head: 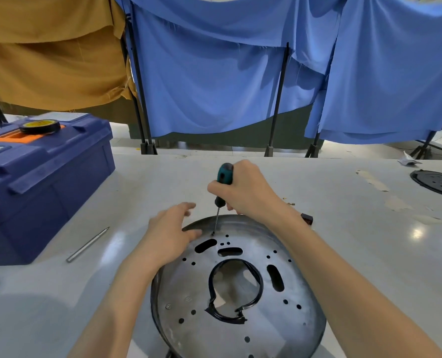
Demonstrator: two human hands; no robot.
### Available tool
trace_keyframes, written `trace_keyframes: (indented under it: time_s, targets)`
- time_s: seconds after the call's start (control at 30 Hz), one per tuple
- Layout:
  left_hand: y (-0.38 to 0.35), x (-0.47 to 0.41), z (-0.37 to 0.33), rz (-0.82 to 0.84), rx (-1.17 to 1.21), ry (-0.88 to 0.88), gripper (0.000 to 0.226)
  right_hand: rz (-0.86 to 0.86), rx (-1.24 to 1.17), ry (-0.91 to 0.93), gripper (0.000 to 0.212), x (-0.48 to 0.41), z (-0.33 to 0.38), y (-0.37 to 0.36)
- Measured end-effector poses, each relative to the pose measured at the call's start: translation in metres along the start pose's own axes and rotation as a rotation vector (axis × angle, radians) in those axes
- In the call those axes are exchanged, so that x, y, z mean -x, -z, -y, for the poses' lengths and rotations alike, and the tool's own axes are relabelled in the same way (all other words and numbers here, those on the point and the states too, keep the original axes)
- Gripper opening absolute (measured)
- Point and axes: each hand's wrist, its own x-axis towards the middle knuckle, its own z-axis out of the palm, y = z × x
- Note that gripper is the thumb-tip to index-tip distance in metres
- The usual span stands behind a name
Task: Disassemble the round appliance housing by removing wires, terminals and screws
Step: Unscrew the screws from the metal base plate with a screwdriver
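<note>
A round grey metal housing (287, 321) lies flat on the white table, pierced by slots, small holes and a large central opening edged with a black gasket (236, 315). One screw (167, 306) sits near its left rim. My right hand (245, 189) grips a teal-and-black screwdriver (223, 177) held nearly upright, its tip resting on the housing's far edge at a screw (213, 232). My left hand (173, 231) rests with spread fingers on the housing's far left rim, beside the tip.
A blue toolbox (41, 182) with a roll of black tape (39, 126) on its lid stands at the left. A metal rod (88, 244) lies beside it. A black round part (437, 182) sits far right; small loose parts (306, 218) lie behind my right wrist.
</note>
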Motion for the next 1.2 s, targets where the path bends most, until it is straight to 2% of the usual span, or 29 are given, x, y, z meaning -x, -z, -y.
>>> trace_keyframes:
  time_s: [0.07,0.2,0.3,0.4,0.57,0.63,0.77,0.9,1.0,1.1,1.2]
  targets:
    - [0.005,-0.005,-0.013,-0.062,0.144,-0.105,0.057,-0.023,0.046,0.010,0.033,-0.006,0.002,-0.006]
    - [0.001,-0.011,-0.035,-0.070,0.575,-0.224,0.019,-0.126,0.126,0.030,0.042,-0.010,-0.002,-0.014]
    - [-0.010,-0.014,-0.039,-0.096,0.753,-0.218,0.020,-0.182,0.190,0.012,0.045,-0.011,-0.009,-0.017]
    - [-0.015,-0.016,-0.036,-0.113,0.734,-0.231,0.024,-0.212,0.233,0.049,0.047,-0.007,-0.012,-0.020]
    - [-0.019,-0.019,-0.027,-0.136,0.773,-0.187,0.010,-0.337,-0.034,0.205,0.045,0.000,-0.008,-0.019]
    - [-0.020,-0.020,-0.025,-0.156,0.744,-0.171,0.005,-0.311,-0.103,0.241,0.037,0.000,-0.005,-0.021]
    - [-0.022,-0.016,-0.026,-0.169,0.761,-0.133,0.013,-0.203,-0.144,0.303,0.029,0.000,-0.005,-0.022]
    - [-0.023,-0.012,-0.026,-0.133,0.727,-0.209,0.016,-0.132,-0.272,0.256,0.028,0.000,-0.007,-0.016]
    - [-0.023,-0.014,-0.026,-0.145,0.704,-0.183,0.012,-0.100,-0.284,0.225,0.028,0.003,-0.005,-0.017]
    - [-0.023,-0.014,-0.026,-0.175,0.703,-0.164,0.006,-0.188,-0.229,0.237,0.040,0.004,-0.006,-0.018]
    - [-0.023,-0.012,-0.026,-0.161,0.697,-0.187,0.011,-0.235,-0.327,0.214,0.035,0.004,-0.005,-0.016]
